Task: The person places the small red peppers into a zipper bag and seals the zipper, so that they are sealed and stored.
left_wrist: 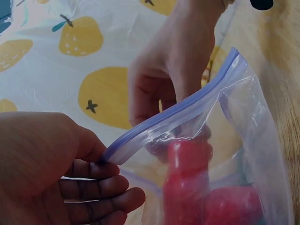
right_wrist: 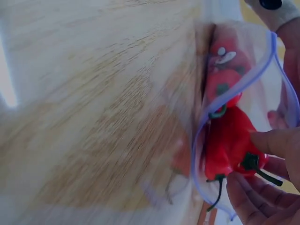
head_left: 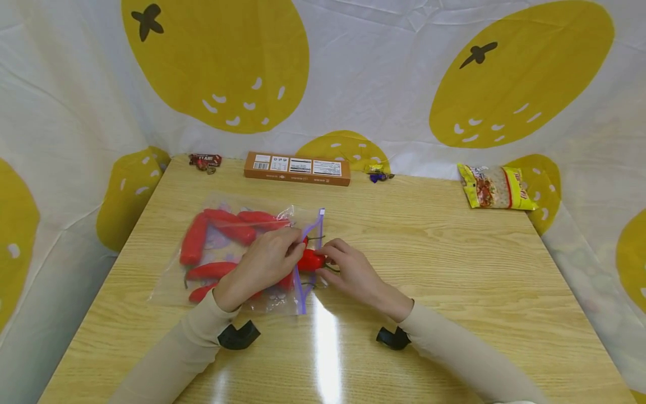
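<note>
A clear zip bag [head_left: 304, 306] with a purple seal lies on the table, with several long red peppers [head_left: 194, 241] inside. Its mouth faces right and gapes, as the right wrist view shows. My left hand [head_left: 264, 258] pinches the upper lip of the bag between thumb and index finger; its other fingers [left_wrist: 98, 187] are loosely bent outside. At the mouth, my right hand [head_left: 355, 272] grips a red pepper [head_left: 310, 260] near its green stem [right_wrist: 262, 173], the body of the pepper inside the bag. Another pepper's stem [right_wrist: 216, 192] pokes out beside it.
A brown box [head_left: 296, 169] lies along the back of the table, with small wrapped candies [head_left: 378, 175] to its right and red-wrapped sweets [head_left: 206, 161] to its left. A yellow snack packet [head_left: 497, 187] lies at the back right. Patterned cloth [head_left: 368, 73] hangs behind.
</note>
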The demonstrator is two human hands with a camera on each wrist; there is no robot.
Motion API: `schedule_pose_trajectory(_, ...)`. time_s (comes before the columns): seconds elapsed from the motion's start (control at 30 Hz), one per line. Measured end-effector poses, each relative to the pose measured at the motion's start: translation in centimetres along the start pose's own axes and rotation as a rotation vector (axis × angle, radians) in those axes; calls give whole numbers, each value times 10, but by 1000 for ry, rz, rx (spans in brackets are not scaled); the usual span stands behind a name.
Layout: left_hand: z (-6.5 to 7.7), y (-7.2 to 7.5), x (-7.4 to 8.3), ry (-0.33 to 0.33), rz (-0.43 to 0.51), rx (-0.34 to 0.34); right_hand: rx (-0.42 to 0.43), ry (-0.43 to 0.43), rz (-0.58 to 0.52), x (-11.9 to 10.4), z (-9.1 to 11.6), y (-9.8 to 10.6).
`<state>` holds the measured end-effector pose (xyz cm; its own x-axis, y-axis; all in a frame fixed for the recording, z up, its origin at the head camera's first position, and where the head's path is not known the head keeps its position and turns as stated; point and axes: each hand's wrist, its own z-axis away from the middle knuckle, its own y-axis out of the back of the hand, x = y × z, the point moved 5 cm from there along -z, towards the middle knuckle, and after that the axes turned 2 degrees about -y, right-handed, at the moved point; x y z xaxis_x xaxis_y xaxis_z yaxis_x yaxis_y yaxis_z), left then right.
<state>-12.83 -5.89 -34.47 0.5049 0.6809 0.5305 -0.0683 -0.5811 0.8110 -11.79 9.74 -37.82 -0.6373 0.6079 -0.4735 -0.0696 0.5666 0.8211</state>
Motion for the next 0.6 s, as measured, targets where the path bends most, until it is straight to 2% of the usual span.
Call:
schedule_pose_trajectory(0.13, 0, -1, 0, -7, -2, 7, -2, 20, -30, -4, -8, -8)
schedule_pose_trajectory(0.27, 1, -2, 0, -15, 4, 14, 7, 42, -9, -9, -15, -14)
schedule_pose_trajectory(0.6, 1, 0, -1, -35, -12, 39, 6, 110, 252, -10, -21, -30)
